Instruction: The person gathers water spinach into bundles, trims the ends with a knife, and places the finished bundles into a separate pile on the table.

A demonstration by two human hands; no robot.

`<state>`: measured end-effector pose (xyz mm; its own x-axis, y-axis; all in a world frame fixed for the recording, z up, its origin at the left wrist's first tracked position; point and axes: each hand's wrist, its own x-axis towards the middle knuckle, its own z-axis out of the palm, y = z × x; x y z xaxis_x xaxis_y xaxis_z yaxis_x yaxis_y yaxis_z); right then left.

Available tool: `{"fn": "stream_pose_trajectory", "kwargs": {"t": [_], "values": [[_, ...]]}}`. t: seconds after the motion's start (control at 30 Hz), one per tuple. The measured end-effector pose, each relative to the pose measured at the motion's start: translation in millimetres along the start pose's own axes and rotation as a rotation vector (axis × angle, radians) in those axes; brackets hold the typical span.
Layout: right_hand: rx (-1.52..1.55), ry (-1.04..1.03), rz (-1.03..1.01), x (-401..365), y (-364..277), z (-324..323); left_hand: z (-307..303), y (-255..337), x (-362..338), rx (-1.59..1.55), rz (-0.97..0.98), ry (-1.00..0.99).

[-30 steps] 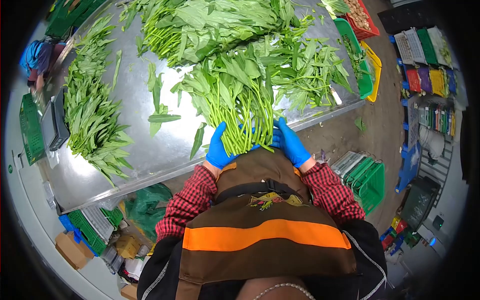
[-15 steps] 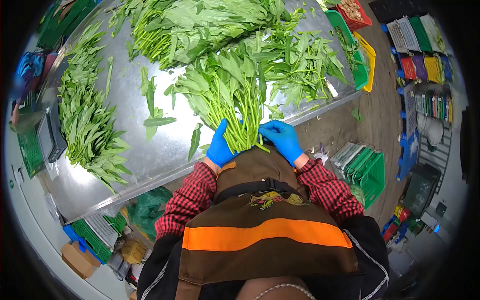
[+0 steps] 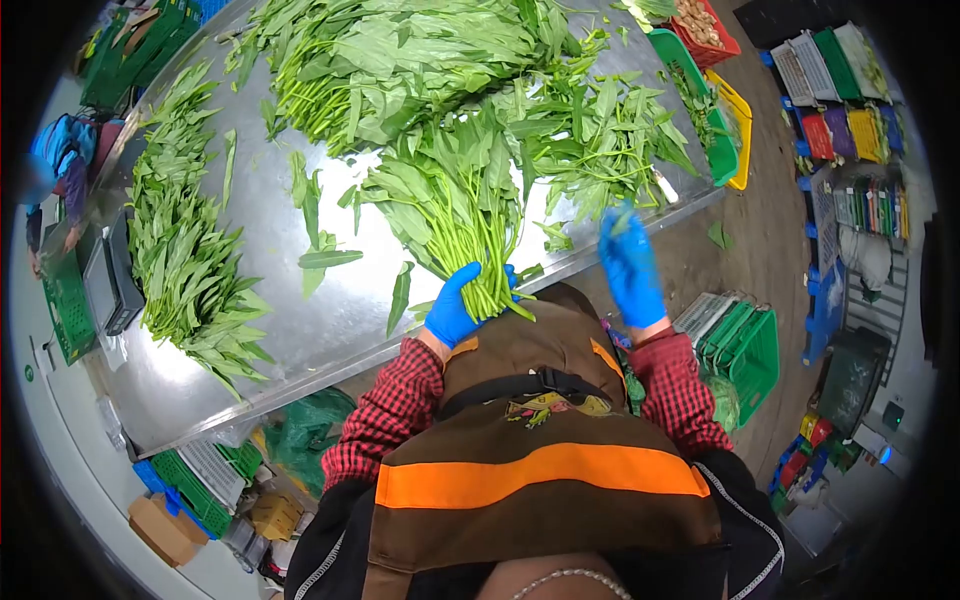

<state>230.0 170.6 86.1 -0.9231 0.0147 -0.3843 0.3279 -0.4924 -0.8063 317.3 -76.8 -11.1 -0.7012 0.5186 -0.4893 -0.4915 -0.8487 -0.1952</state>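
Note:
My left hand, in a blue glove, is closed around the stem end of a bunch of leafy greens lying at the near edge of the metal table. My right hand, also blue-gloved, is lifted off the bunch and blurred, fingers apart, near the loose greens at the table's right end. It holds nothing that I can see.
A long row of greens lies along the table's left side, and a big heap at the back. A scale sits at the left edge, with another person behind it. Green crates stand on the floor to my right.
My right hand has let go of the stems and swung up and to the right. My left hand keeps its grip on the bunch, which has shifted slightly.

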Motion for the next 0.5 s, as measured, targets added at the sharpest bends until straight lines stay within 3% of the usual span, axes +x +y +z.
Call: {"fn": "stream_pose_trajectory", "kwargs": {"t": [0.07, 0.13, 0.17, 0.2, 0.23, 0.27, 0.3, 0.33, 0.37, 0.47, 0.5], "values": [[0.311, 0.009, 0.310, 7.2, -7.1, -0.7, 2.5, -0.4, -5.4, -0.023, -0.009, -0.036], [-0.184, -0.360, 0.670, 16.9, 37.6, -20.2, 10.4, 4.7, -7.7, -0.031, -0.025, -0.074], [-0.215, -0.443, 0.869, 15.1, 54.4, -3.9, 17.0, 4.8, -10.8, 0.007, -0.023, -0.050], [-0.226, -0.590, 0.841, 12.4, 80.8, 10.4, 25.8, 4.4, -13.8, 0.046, -0.019, -0.028], [-0.278, -0.562, 0.860, 8.2, 86.2, 32.1, 39.8, -1.0, -19.6, 0.192, 0.049, 0.122], [-0.328, -0.535, 0.880, 5.1, 86.9, 46.9, 38.2, 1.5, -22.8, 0.197, 0.057, 0.123], [-0.323, -0.544, 0.878, 5.5, 89.7, 48.0, 41.6, 6.2, -28.0, 0.667, 0.185, 0.249], [-0.380, -0.560, 0.748, 7.0, 92.8, 46.9, 45.4, 9.4, -32.9, 1.138, 0.312, 0.374], [-0.437, -0.574, 0.619, 9.3, 94.2, 45.8, 49.1, 6.9, -40.8, 1.233, 0.462, 0.426], [-0.333, -0.566, 0.549, 0.2, 68.0, 50.9, 57.2, 7.0, -60.0, 1.247, 0.563, 0.407], [-0.168, -0.504, 0.699, 1.9, 68.7, 46.0, 47.3, 11.7, -58.0, 1.087, 0.477, 0.334]]}}
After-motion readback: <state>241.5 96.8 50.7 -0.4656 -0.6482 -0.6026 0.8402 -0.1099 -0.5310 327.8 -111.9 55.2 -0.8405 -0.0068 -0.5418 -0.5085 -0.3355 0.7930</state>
